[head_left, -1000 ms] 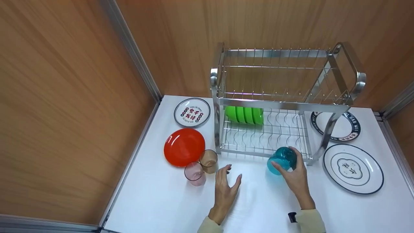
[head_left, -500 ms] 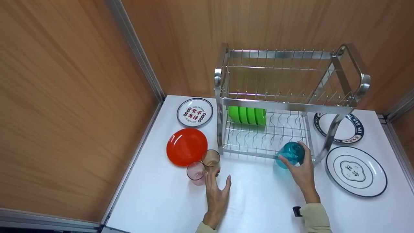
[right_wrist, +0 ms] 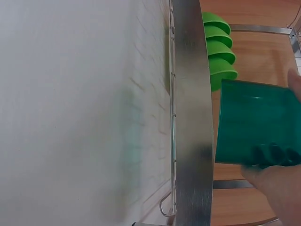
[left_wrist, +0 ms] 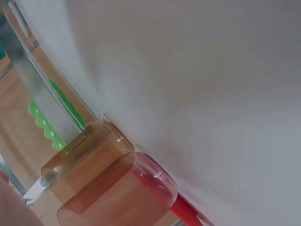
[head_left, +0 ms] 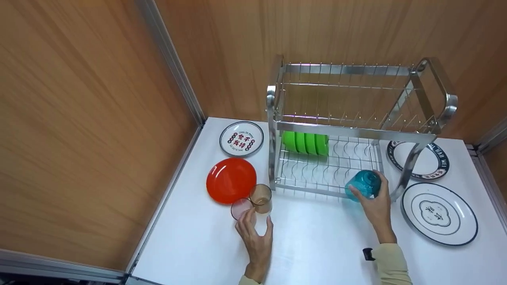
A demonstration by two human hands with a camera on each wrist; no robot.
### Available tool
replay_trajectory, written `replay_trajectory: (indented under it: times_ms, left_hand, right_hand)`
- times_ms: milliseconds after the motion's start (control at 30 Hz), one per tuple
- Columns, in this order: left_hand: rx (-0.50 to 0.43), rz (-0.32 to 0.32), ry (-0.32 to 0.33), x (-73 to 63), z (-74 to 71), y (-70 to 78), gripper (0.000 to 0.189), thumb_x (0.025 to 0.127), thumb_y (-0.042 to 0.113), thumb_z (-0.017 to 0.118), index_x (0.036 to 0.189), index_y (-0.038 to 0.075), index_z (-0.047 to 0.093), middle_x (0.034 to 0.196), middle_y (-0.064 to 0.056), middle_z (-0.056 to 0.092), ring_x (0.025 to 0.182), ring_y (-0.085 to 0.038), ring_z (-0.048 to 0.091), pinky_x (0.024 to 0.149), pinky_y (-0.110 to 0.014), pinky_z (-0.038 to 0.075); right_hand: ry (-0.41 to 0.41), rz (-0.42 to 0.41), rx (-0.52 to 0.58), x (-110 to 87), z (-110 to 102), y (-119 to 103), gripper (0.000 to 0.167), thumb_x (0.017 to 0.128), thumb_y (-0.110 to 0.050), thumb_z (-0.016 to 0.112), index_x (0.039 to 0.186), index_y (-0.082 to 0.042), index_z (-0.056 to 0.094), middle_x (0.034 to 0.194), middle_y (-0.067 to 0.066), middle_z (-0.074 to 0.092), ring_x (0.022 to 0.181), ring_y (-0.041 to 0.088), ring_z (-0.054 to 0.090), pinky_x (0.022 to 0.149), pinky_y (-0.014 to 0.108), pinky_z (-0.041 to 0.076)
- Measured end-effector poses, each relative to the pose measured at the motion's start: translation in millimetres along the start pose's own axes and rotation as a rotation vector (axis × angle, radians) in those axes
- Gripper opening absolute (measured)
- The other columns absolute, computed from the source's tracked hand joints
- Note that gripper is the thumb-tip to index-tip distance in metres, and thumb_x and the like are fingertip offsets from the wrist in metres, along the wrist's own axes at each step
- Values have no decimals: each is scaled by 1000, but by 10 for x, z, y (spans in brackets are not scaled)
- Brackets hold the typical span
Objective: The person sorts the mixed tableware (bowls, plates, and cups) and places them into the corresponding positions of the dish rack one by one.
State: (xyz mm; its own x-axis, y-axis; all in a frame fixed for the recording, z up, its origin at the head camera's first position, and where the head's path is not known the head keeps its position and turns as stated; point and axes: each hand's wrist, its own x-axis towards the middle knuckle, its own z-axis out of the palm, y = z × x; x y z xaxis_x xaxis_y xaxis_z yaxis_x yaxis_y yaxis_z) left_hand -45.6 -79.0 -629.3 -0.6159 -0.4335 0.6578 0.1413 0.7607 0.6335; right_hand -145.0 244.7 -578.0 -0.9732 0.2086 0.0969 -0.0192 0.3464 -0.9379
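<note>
My right hand [head_left: 376, 208] grips a blue-green glass [head_left: 359, 186] between thumb and fingers, its base up and open end down. In the head view it overlaps the front right of the lower tier of a metal dish rack [head_left: 324, 168]; in the right wrist view the glass [right_wrist: 254, 122] is just above the front bar. My left hand [head_left: 255, 241] reaches over a pink glass [head_left: 241, 206], fingers spread, fingertips overlapping its rim and thumb apart. An amber glass [head_left: 260, 194] stands against the pink one; the left wrist view shows both upright.
Several green bowls [head_left: 305, 143] stand in the rack's lower left. Left of the rack lie a red plate [head_left: 231, 180] and a small patterned plate [head_left: 241, 138]. On the right are a dark-rimmed plate [head_left: 420, 162] and a large white plate [head_left: 439, 213]. Wooden panels [head_left: 222, 59] enclose the table.
My left hand has moved left, from beside the amber glass to the pink one. My right hand has carried the blue-green glass right and over the rack's front edge. The view has shifted slightly.
</note>
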Motion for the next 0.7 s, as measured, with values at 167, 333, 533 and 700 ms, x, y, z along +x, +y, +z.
replay_trajectory:
  times_ms: [167, 333, 533, 700]
  left_hand:
    - [7, -74, 34, 29, -27, -38, 95, 67, 7, 95, 144, -3, 40, 144, -23, 41, 127, -36, 41, 106, -48, 37]
    - [-31, -188, 12, 70, -21, -85, 110, 69, 8, 95, 154, -3, 27, 156, -25, 28, 138, -35, 32, 111, -60, 37]
    - [-60, -328, -27, 116, 2, -136, 114, 74, 9, 92, 159, 4, 17, 159, -24, 23, 141, -37, 32, 110, -65, 37]
    - [-144, -474, -126, 133, -6, -186, 114, 81, 10, 88, 161, 4, 7, 158, -28, 24, 142, -43, 32, 114, -64, 32]
  right_hand:
    - [3, 4, 7, 65, -3, 2, 96, 91, -28, 81, 162, -12, 18, 167, 18, 20, 153, 40, 21, 120, 60, 23]
    - [8, 1, 16, 134, -13, 22, 95, 92, -28, 80, 162, -15, 18, 167, 16, 20, 153, 39, 20, 121, 60, 21]
    - [9, -7, -3, 224, -12, 60, 95, 92, -30, 80, 163, -16, 17, 168, 17, 19, 153, 40, 20, 121, 61, 20]
    - [-10, -7, -20, 302, 2, 125, 97, 92, -31, 79, 163, -16, 16, 168, 18, 19, 153, 42, 19, 120, 64, 19]
